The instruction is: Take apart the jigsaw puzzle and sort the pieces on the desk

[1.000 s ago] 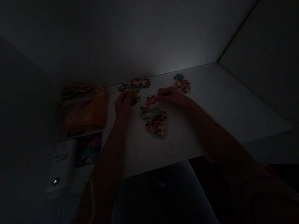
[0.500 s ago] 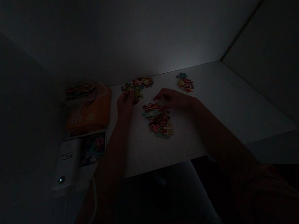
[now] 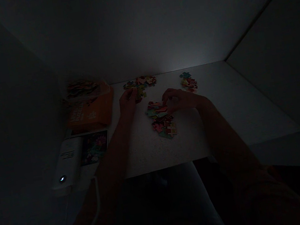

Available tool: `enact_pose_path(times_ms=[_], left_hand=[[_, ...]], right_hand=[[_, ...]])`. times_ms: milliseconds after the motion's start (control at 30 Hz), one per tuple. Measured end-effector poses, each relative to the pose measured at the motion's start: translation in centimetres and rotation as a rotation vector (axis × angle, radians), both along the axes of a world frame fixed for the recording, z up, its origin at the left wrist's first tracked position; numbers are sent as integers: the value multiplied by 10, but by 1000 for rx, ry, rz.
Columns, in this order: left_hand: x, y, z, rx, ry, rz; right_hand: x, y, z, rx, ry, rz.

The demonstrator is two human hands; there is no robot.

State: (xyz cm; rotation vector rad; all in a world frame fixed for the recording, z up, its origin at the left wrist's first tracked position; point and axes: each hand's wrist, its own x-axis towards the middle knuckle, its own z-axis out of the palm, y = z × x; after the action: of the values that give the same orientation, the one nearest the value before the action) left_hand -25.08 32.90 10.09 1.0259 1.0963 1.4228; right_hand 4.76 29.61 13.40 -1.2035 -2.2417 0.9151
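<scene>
The scene is very dark. A joined patch of colourful jigsaw pieces point(image 3: 162, 120) lies in the middle of a white table point(image 3: 224, 116). My right hand point(image 3: 177, 99) rests at the patch's upper right edge, fingers curled and pressed on a piece there. My left hand point(image 3: 127, 101) is further left, fingers pinched on a small puzzle piece beside a loose heap of pieces point(image 3: 140, 84) at the table's back. Another small heap of pieces point(image 3: 188, 81) lies behind my right hand.
An orange puzzle box point(image 3: 90, 112) with pieces on top stands at the left. In front of it lie a picture card point(image 3: 94, 147) and a white device point(image 3: 67, 164) with a lit dot and a white cable. Walls close in at the left, back and right.
My right hand brought a piece down from the back onto the top of the joined patch and curled its fingers there. My left hand has barely moved. The camera drifted slightly.
</scene>
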Motion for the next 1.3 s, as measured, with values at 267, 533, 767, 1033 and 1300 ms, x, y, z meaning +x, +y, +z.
enact_pose_path(times_ms=[267,533,767,1033,1300], left_hand=[[3,-2,3,1,1,6],[2,-2,1,9,-2,-8],[3,-2,0,-7,21,-32],[5,-7,6,-41,50,-81],[-1,-13,5,115,270,-143]], right_hand=[[-41,0,-18,153,-123,-175],[-50,4,-19,-7,190,-196],[47,17,-12,180,293,-858],[4,9,-19,280,99,-697],[-24,9,-19,176,140,-303]])
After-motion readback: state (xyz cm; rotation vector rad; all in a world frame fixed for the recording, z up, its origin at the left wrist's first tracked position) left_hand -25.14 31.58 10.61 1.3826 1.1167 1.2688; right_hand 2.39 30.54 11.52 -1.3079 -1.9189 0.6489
